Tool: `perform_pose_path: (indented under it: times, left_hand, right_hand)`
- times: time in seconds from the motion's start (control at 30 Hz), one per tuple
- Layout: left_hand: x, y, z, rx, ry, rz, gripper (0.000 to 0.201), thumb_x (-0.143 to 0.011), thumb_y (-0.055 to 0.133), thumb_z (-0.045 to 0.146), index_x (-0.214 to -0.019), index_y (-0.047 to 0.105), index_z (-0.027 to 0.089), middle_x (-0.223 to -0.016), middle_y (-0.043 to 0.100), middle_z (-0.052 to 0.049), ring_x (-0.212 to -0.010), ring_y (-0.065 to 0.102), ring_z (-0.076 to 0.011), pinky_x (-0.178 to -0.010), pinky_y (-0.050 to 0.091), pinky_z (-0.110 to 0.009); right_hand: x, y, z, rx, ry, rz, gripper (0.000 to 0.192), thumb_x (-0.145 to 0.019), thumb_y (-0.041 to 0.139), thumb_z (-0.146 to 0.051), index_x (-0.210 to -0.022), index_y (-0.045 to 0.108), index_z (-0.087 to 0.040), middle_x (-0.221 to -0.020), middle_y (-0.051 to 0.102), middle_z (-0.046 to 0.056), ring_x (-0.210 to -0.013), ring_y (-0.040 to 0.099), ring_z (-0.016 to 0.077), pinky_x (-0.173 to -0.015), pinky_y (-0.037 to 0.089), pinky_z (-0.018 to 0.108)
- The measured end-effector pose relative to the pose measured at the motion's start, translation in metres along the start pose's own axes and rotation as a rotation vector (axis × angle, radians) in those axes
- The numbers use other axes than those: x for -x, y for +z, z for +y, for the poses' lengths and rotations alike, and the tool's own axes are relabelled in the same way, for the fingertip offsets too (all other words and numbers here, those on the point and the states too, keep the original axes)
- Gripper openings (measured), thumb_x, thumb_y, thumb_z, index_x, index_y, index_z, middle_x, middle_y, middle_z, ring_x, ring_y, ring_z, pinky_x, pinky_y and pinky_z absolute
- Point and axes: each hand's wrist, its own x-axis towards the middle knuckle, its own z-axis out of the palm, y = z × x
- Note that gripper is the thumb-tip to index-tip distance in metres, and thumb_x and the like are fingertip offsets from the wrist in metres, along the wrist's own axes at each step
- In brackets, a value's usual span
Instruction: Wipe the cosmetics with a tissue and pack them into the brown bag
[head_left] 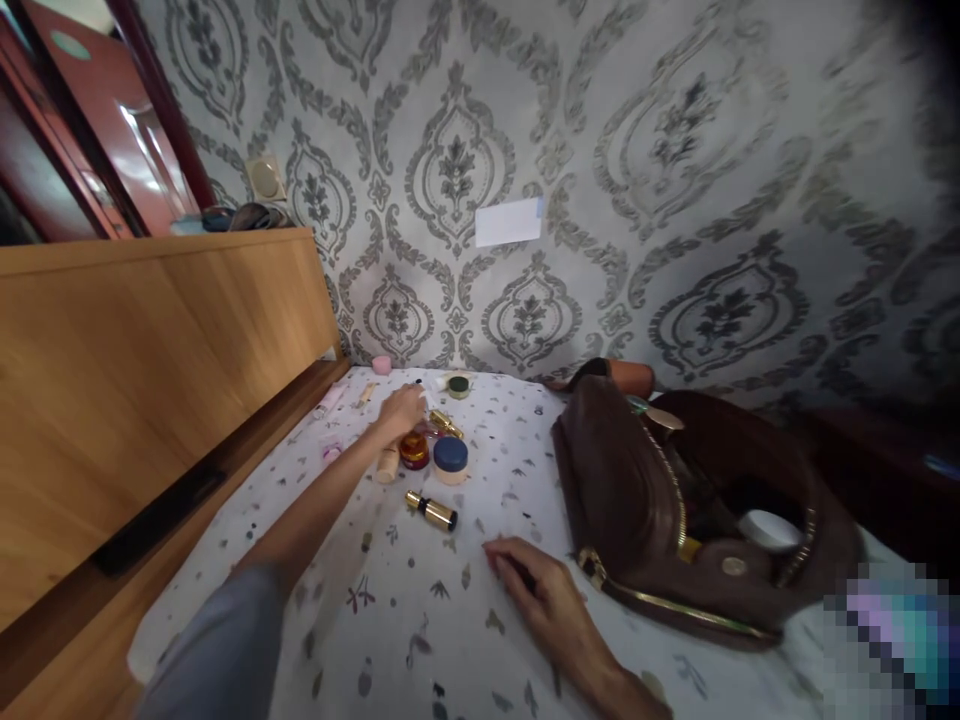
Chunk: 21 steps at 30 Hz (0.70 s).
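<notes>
My left hand (403, 410) reaches among the cosmetics on the sheet, its fingers bent and pressed together around something small and pale, mostly hidden. Just below it are a beige tube (387, 465), an amber-red jar (414, 451) and a jar with a dark blue lid (451, 460). A gold tube (446, 424) lies to its right, and a dark green-lidded pot (458, 386) is farther back. Nearer to me lies a gold lipstick-like tube with a black end (432, 510). My right hand (544, 595) rests on the sheet, fingers loosely extended, holding nothing.
On the right, a dark brown handbag (622, 500) lies unzipped, with a white round thing (769, 530) inside. Behind it is an orange-brown object (630, 378). A wooden headboard (172, 350) borders the left side; a patterned wall (457, 290) rises behind. A pink item (382, 365) stands near the wall.
</notes>
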Motion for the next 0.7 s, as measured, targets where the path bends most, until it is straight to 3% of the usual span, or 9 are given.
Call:
perform_pose_path:
  times: [0.17,0.27,0.33,0.43,0.57,0.7]
  left_hand:
    - [-0.028,0.031,0.031,0.051,0.058,0.004,0.036,-0.099,0.037,0.028,-0.132,0.051,0.022,-0.126,0.060,-0.010,-0.117,0.056,-0.0216,-0.096,0.045,-0.031]
    - [-0.030,0.036,0.021,0.065,0.032,0.027,0.034,-0.098,0.039,0.024,-0.128,0.055,0.023,-0.125,0.060,-0.009,-0.116,0.056,-0.0220,-0.095,0.044,-0.032]
    - [-0.031,0.028,-0.005,0.058,-0.054,0.054,0.034,-0.096,0.038,0.019,-0.123,0.058,0.019,-0.124,0.060,-0.014,-0.117,0.055,-0.0253,-0.096,0.044,-0.036]
    - [-0.030,0.011,-0.062,0.034,-0.248,0.111,0.034,-0.090,0.041,0.012,-0.118,0.061,0.008,-0.130,0.054,-0.026,-0.129,0.044,-0.0362,-0.099,0.040,-0.046]
    - [-0.015,-0.002,-0.130,0.061,-0.489,0.149,0.035,-0.082,0.055,0.019,-0.111,0.064,0.001,-0.126,0.054,-0.036,-0.128,0.043,-0.0476,-0.097,0.039,-0.057]
    - [0.005,-0.006,-0.154,0.192,-0.591,0.203,0.031,-0.074,0.063,0.022,-0.096,0.066,0.001,-0.108,0.062,-0.035,-0.115,0.056,-0.0476,-0.093,0.040,-0.059]
  right_hand:
    - [0.001,-0.001,0.012,-0.006,0.056,-0.042,0.036,-0.091,0.046,-0.043,-0.095,0.071,-0.018,-0.078,0.071,0.006,-0.069,0.066,0.0184,-0.064,0.053,0.027]
    - [0.000,-0.002,0.014,-0.006,0.054,-0.048,0.036,-0.091,0.047,-0.044,-0.097,0.071,-0.019,-0.077,0.071,0.006,-0.068,0.066,0.0184,-0.062,0.053,0.027]
    - [-0.001,-0.002,0.014,-0.017,0.052,-0.045,0.034,-0.091,0.048,-0.044,-0.097,0.071,-0.019,-0.079,0.072,0.007,-0.070,0.067,0.0193,-0.063,0.054,0.027]
    - [-0.001,-0.003,0.013,-0.032,0.059,-0.047,0.033,-0.091,0.049,-0.044,-0.095,0.071,-0.020,-0.080,0.072,0.007,-0.073,0.068,0.0201,-0.065,0.054,0.028]
    - [-0.003,-0.003,0.011,-0.032,0.069,-0.056,0.034,-0.091,0.047,-0.044,-0.094,0.071,-0.020,-0.079,0.071,0.007,-0.071,0.067,0.0196,-0.064,0.053,0.028]
    - [-0.003,-0.003,0.007,-0.037,0.109,-0.052,0.035,-0.091,0.046,-0.044,-0.092,0.071,-0.019,-0.080,0.072,0.007,-0.073,0.066,0.0202,-0.066,0.052,0.029]
